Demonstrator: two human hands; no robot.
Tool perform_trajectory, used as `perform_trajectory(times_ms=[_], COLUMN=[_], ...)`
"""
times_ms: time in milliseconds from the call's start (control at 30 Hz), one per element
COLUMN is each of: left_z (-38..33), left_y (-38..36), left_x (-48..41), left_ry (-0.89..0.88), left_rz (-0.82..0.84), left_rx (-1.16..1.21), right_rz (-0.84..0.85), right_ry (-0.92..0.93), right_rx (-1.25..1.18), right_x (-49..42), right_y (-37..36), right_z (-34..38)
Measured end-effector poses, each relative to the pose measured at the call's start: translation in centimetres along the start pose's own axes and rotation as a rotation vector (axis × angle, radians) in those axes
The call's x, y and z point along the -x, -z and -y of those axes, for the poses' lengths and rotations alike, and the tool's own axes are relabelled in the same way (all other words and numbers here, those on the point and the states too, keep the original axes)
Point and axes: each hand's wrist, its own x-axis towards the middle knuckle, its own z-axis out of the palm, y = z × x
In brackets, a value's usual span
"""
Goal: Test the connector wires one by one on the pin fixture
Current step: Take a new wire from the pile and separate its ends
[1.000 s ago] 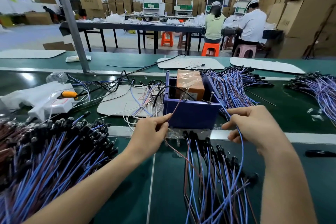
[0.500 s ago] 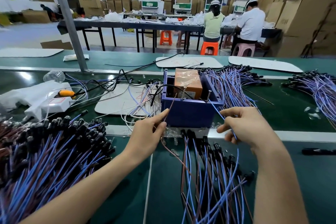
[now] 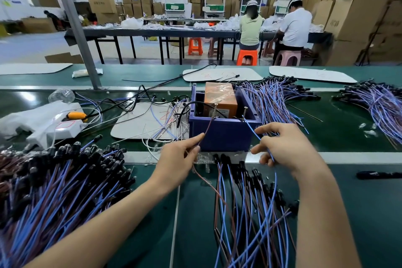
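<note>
A blue box fixture [image 3: 224,132] stands mid-bench, with an orange block [image 3: 220,99] inside and two upright metal pins [image 3: 215,109] at its front rim. My left hand [image 3: 177,161] pinches a brown wire [image 3: 207,125] whose tip reaches the left pin. My right hand [image 3: 282,144] pinches a blue wire [image 3: 250,127] that runs up to the right pin [image 3: 245,113]. Both wires trail down into a loose bundle of blue and brown connector wires [image 3: 250,202] lying between my forearms.
A large heap of connector wires [image 3: 50,185] lies at the left, more bundles [image 3: 280,98] behind the fixture and at the far right [image 3: 378,106]. A white power strip [image 3: 65,126], grey mats [image 3: 148,122] and a metal post [image 3: 76,26] stand beyond. Two people sit at a far table.
Both hands have lifted their wire ends slightly toward the fixture's pins; the brown and blue tips now reach the two pins. The view came a little closer.
</note>
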Motion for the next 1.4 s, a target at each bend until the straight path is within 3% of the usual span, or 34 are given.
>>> perform_trajectory(times_ms=[1400], left_z=[0.25], left_y=[0.11], left_x=[-0.16], left_ry=[-0.063], left_rz=[-0.010], left_rx=[-0.031], right_rz=[0.087], right_ry=[0.005], right_rx=[0.071], right_x=[0.48], right_y=[0.51], right_z=[0.11])
